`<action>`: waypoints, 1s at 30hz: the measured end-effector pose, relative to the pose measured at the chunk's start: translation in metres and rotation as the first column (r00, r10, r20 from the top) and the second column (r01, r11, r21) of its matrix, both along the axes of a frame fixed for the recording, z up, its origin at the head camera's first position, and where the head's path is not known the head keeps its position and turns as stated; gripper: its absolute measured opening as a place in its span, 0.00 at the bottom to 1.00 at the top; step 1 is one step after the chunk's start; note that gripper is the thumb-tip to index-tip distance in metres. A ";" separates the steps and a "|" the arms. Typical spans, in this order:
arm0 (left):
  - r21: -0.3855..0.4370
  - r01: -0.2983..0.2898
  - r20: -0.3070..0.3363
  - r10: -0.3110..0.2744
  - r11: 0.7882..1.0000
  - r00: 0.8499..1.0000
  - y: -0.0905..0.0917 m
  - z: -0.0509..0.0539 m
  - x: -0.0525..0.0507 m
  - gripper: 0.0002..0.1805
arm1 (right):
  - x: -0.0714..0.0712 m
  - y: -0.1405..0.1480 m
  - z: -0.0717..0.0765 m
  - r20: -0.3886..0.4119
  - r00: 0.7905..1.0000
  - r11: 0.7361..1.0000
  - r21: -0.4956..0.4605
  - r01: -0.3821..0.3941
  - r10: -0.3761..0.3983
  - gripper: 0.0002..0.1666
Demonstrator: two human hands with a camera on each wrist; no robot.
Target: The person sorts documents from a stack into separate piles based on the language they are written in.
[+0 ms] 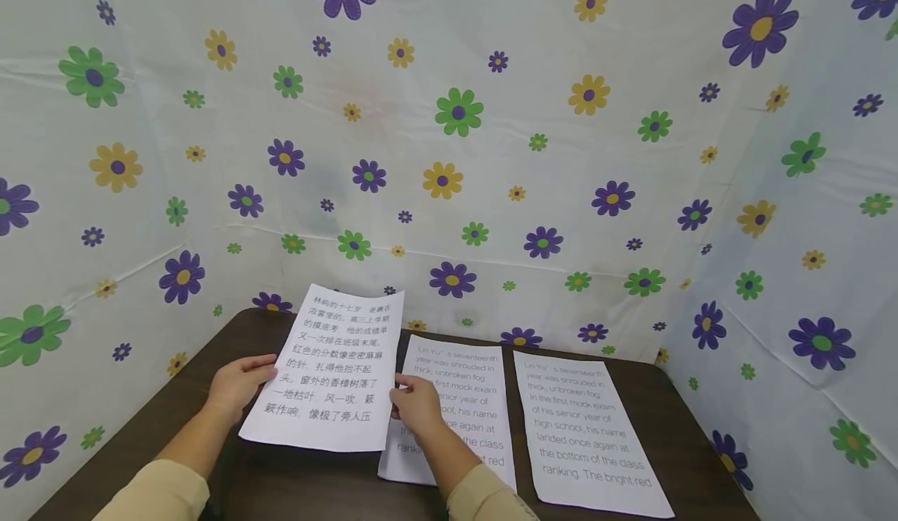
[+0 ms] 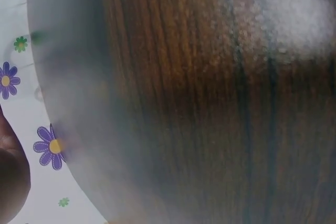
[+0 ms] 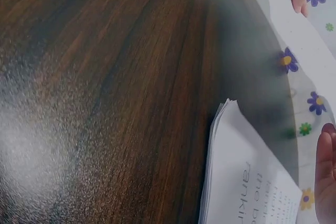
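Observation:
A white sheet printed with Chinese text is held up, tilted, over the left part of the dark table. My left hand pinches its left edge, and my right hand pinches its right edge. Just beside and below the right hand lies a stack of English-text pages, partly covered by that hand and forearm. The right wrist view shows several layers at the corner of this paper stack. The left wrist view catches only a slice of the left hand.
Another English-text page lies flat to the right of the stack. The dark wood-grain table has rounded far corners. A white cloth with purple, green and yellow flowers hangs around its back and sides.

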State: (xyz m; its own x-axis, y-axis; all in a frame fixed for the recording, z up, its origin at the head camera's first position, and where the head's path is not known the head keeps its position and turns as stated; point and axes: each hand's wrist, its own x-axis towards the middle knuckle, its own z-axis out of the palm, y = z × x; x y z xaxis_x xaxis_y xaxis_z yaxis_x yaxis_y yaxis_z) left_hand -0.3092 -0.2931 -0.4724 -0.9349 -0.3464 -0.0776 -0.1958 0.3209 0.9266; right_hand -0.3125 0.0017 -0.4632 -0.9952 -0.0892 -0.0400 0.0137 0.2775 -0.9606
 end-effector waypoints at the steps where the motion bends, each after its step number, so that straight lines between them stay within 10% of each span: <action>1: 0.001 0.001 0.004 -0.001 1.000 1.000 -0.001 -0.001 -0.001 0.27 | 0.000 0.000 -0.001 -0.003 1.000 1.000 0.006 0.000 0.000 0.22; 30: -0.067 -0.008 0.074 0.013 0.998 0.997 -0.011 -0.031 -0.005 0.25 | 0.005 -0.021 -0.032 0.020 0.999 0.998 0.062 -0.027 0.026 0.20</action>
